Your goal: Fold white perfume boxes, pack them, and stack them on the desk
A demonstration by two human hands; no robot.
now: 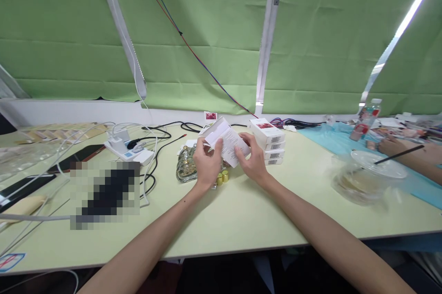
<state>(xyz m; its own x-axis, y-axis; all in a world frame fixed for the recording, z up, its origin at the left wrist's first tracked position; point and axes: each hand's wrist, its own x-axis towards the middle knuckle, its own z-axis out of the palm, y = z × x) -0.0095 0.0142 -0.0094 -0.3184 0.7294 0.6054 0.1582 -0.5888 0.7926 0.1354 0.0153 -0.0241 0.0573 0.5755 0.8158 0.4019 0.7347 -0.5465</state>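
Observation:
Both hands hold a small white cardboard box (230, 145) with printed text on the side facing me, tilted above the table. My left hand (208, 163) grips its left end, where a flap stands out. My right hand (253, 158) has its fingers around the right edge. Below and left of the box lies a pile of clear glass-like pieces with gold parts (186, 163), partly hidden by my left hand. Small gold caps (225, 176) stand just under the box. To the right, a stack of several white boxes (267, 135) with barcodes sits beside my right hand.
A white power strip (129, 149) with plugs and tangled cables is on the left, near dark phones (74, 158). On the right are a clear plastic bowl (359, 183) with a lid and black straw, a bottle (368, 119), a blue sheet (321, 139) and another person's arm (407, 153).

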